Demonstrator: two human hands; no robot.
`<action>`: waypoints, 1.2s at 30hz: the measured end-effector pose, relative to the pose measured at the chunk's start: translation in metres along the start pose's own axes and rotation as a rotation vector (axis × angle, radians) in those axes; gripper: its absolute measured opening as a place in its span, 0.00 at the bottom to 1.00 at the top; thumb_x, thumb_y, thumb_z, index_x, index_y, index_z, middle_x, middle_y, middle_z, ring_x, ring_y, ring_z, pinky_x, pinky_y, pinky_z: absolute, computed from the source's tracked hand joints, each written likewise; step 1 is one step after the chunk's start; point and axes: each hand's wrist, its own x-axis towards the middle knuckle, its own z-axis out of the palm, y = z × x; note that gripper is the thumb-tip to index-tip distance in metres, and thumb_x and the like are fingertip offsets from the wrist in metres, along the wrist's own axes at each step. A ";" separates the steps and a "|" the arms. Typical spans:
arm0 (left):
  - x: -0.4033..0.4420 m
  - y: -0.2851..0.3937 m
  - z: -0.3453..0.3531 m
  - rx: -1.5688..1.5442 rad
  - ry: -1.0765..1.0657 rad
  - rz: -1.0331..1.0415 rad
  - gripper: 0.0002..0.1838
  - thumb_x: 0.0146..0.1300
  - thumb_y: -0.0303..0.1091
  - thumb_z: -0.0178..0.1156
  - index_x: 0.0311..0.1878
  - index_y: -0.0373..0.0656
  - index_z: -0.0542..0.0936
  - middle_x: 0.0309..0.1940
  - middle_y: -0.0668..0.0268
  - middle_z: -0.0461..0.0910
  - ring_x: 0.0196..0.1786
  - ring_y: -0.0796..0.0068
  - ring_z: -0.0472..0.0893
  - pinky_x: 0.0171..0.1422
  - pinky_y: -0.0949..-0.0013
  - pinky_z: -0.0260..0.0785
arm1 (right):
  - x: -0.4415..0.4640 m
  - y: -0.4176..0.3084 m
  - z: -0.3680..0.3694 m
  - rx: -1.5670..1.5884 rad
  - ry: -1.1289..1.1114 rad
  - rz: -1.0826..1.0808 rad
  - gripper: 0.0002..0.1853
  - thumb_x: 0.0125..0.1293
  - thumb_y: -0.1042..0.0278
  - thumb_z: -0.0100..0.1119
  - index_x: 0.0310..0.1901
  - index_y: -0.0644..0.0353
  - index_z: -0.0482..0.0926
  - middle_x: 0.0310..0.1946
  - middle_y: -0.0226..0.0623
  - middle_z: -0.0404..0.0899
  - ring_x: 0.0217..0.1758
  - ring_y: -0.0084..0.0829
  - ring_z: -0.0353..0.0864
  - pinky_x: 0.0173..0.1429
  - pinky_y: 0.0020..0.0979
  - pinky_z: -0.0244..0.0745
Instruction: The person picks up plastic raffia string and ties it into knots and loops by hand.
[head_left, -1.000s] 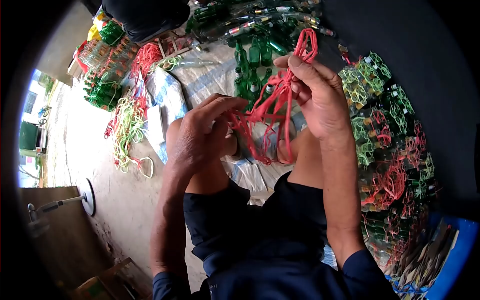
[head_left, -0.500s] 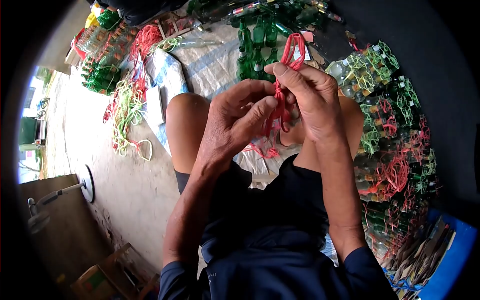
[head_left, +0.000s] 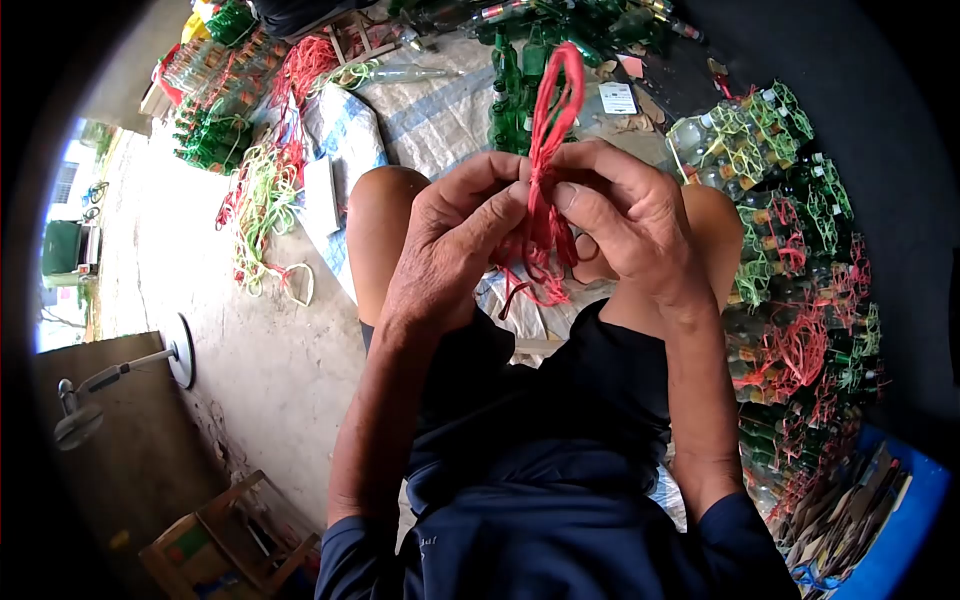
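Observation:
A bundle of red string (head_left: 556, 105) stands up in a long loop between my two hands, with loose ends hanging below. My left hand (head_left: 455, 235) pinches the bundle's narrow middle from the left, thumb against bent fingers. From the right, my right hand (head_left: 630, 215) grips the same spot with thumb and forefinger. Both hands are close together above my knees. The fingertips hide part of the middle, so I cannot make out a knot. Green glass bottles (head_left: 508, 75) stand on the sheet just beyond the hands.
A white and blue woven sheet (head_left: 430, 120) covers the floor ahead. Netted bottles (head_left: 770, 250) are stacked along the right, above a blue crate (head_left: 915, 500). Red and green strings (head_left: 260, 205) lie at left, near more bottles (head_left: 212, 135). A wooden frame (head_left: 230, 530) stands lower left.
My right hand has come down from the top of the loop to the bundle's middle, beside my left hand. The loop now stands free above both hands.

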 end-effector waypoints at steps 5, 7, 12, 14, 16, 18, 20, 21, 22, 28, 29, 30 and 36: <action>-0.001 -0.002 -0.003 0.065 0.012 -0.027 0.12 0.80 0.35 0.57 0.55 0.36 0.82 0.38 0.71 0.84 0.36 0.86 0.78 0.41 0.80 0.70 | -0.008 0.000 0.005 0.057 0.052 0.053 0.11 0.76 0.72 0.61 0.54 0.69 0.84 0.41 0.33 0.86 0.44 0.20 0.85 0.50 0.25 0.82; -0.001 -0.006 -0.003 0.029 0.017 -0.033 0.13 0.80 0.37 0.57 0.54 0.37 0.82 0.36 0.72 0.82 0.35 0.86 0.77 0.40 0.80 0.67 | -0.011 -0.002 0.001 0.056 0.040 0.092 0.10 0.77 0.74 0.59 0.53 0.68 0.84 0.42 0.32 0.87 0.43 0.18 0.84 0.50 0.24 0.83; -0.001 -0.010 -0.008 0.089 -0.025 -0.051 0.14 0.81 0.39 0.57 0.53 0.37 0.81 0.33 0.74 0.80 0.33 0.86 0.76 0.38 0.79 0.66 | -0.015 -0.004 0.002 0.174 0.074 0.159 0.09 0.76 0.74 0.60 0.51 0.69 0.84 0.40 0.31 0.87 0.41 0.16 0.83 0.48 0.23 0.82; -0.001 -0.015 -0.005 0.088 -0.011 -0.077 0.14 0.81 0.39 0.56 0.53 0.37 0.81 0.33 0.73 0.79 0.33 0.86 0.75 0.38 0.78 0.67 | -0.017 -0.005 0.002 0.196 0.093 0.165 0.09 0.76 0.74 0.60 0.51 0.69 0.84 0.39 0.31 0.86 0.40 0.15 0.82 0.46 0.22 0.81; -0.003 -0.015 -0.002 0.035 -0.030 -0.090 0.14 0.82 0.40 0.55 0.52 0.37 0.80 0.33 0.72 0.79 0.32 0.84 0.75 0.38 0.78 0.68 | -0.017 -0.003 0.000 0.142 0.086 0.139 0.09 0.76 0.74 0.61 0.50 0.70 0.84 0.38 0.31 0.86 0.40 0.15 0.82 0.46 0.22 0.81; -0.003 -0.017 -0.001 -0.011 -0.048 -0.097 0.14 0.82 0.41 0.55 0.51 0.37 0.80 0.33 0.71 0.79 0.32 0.83 0.75 0.38 0.77 0.68 | -0.017 0.000 -0.004 0.037 0.058 0.083 0.09 0.76 0.74 0.61 0.50 0.70 0.84 0.37 0.30 0.86 0.40 0.16 0.83 0.46 0.22 0.81; -0.003 -0.020 -0.002 -0.051 -0.063 -0.103 0.15 0.82 0.41 0.54 0.51 0.37 0.79 0.33 0.70 0.79 0.32 0.82 0.76 0.38 0.77 0.68 | -0.017 -0.001 -0.004 0.009 0.067 0.102 0.08 0.76 0.74 0.61 0.49 0.70 0.84 0.36 0.31 0.87 0.40 0.16 0.83 0.47 0.23 0.82; -0.003 -0.023 -0.003 -0.069 -0.073 -0.098 0.15 0.82 0.41 0.54 0.51 0.37 0.79 0.33 0.70 0.79 0.32 0.82 0.76 0.38 0.77 0.68 | -0.018 -0.001 -0.003 -0.005 0.071 0.110 0.08 0.76 0.74 0.61 0.49 0.70 0.84 0.36 0.31 0.87 0.40 0.17 0.84 0.47 0.23 0.82; -0.003 -0.027 -0.005 -0.086 -0.084 -0.091 0.15 0.82 0.41 0.54 0.50 0.37 0.79 0.33 0.70 0.79 0.32 0.82 0.76 0.38 0.77 0.68 | -0.018 -0.001 -0.002 0.027 0.068 0.095 0.08 0.76 0.74 0.62 0.48 0.70 0.84 0.35 0.31 0.87 0.40 0.17 0.84 0.46 0.23 0.82; -0.006 -0.030 -0.009 -0.078 -0.078 -0.088 0.14 0.81 0.38 0.54 0.51 0.35 0.80 0.33 0.68 0.78 0.34 0.80 0.75 0.41 0.74 0.67 | -0.018 0.000 0.000 0.048 0.090 0.124 0.07 0.74 0.73 0.64 0.45 0.69 0.85 0.35 0.32 0.87 0.38 0.17 0.84 0.44 0.22 0.81; -0.006 -0.032 -0.009 -0.063 -0.065 -0.087 0.14 0.81 0.37 0.54 0.51 0.35 0.80 0.33 0.68 0.79 0.34 0.80 0.75 0.41 0.74 0.68 | -0.018 0.002 0.000 0.040 0.086 0.120 0.07 0.74 0.73 0.64 0.45 0.69 0.85 0.35 0.32 0.87 0.38 0.17 0.84 0.44 0.22 0.81; -0.007 -0.032 -0.010 -0.053 -0.067 -0.091 0.14 0.81 0.38 0.55 0.51 0.36 0.80 0.33 0.69 0.79 0.34 0.81 0.75 0.40 0.75 0.68 | -0.018 0.003 0.000 0.032 0.083 0.116 0.07 0.74 0.73 0.64 0.45 0.69 0.85 0.35 0.32 0.87 0.38 0.17 0.84 0.45 0.22 0.81; -0.013 -0.032 -0.014 -0.028 -0.067 -0.081 0.13 0.80 0.37 0.57 0.53 0.36 0.80 0.36 0.69 0.81 0.34 0.83 0.78 0.40 0.77 0.71 | -0.019 0.008 0.001 0.016 0.040 0.107 0.05 0.71 0.75 0.65 0.44 0.66 0.85 0.37 0.27 0.86 0.39 0.14 0.82 0.44 0.22 0.79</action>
